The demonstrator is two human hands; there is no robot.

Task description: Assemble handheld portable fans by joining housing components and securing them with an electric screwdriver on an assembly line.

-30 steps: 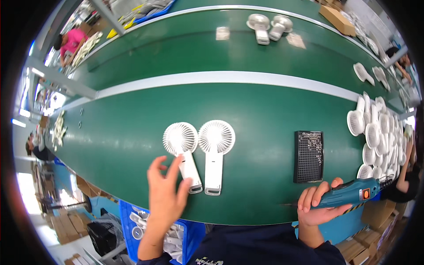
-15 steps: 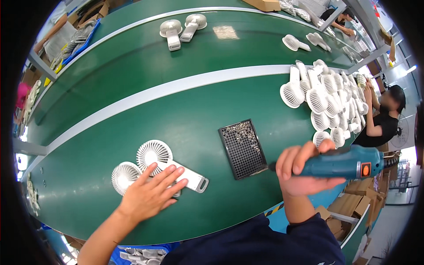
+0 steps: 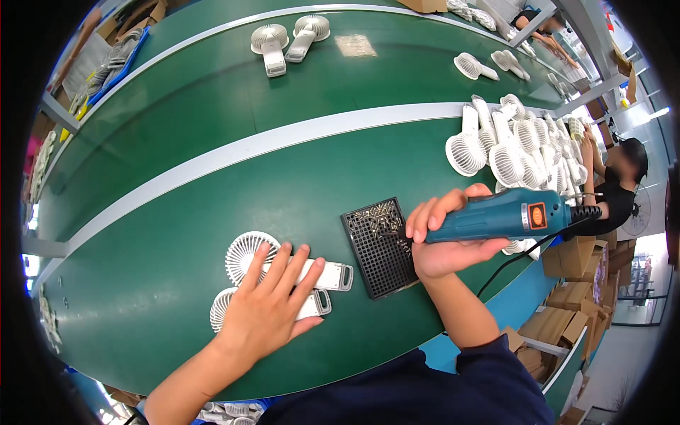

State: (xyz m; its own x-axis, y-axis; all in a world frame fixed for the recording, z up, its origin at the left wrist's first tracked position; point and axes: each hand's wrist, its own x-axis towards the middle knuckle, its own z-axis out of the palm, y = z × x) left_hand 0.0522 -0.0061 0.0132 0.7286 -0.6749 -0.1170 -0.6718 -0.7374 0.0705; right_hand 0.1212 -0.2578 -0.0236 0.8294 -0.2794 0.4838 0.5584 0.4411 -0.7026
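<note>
My left hand (image 3: pixel 263 312) lies with its fingers spread across two white handheld fans. The farther fan (image 3: pixel 244 253) has its round grille up and to the left of my fingers, its handle pointing right. Closer to me, the second fan (image 3: pixel 220 309) is mostly covered by the hand, though its handle end shows at the right. My right hand (image 3: pixel 440 248) is closed round a teal electric screwdriver (image 3: pixel 489 218), its cord trailing right. The screwdriver's front end is over the right side of a black perforated tray (image 3: pixel 379 275) with small screws at its far end; the tip is hard to see.
A heap of white fans (image 3: pixel 506 163) covers the bench's right side, with a co-worker (image 3: pixel 616 191) behind it. Beyond the pale divider rail (image 3: pixel 283 131), several more fans (image 3: pixel 269 42) lie on a green surface. Cardboard boxes (image 3: pixel 545 329) stand at the lower right.
My left hand has moved right, and the two fans beneath it have turned so their handles point more to the right. My right hand has brought the screwdriver left and up, over the tray.
</note>
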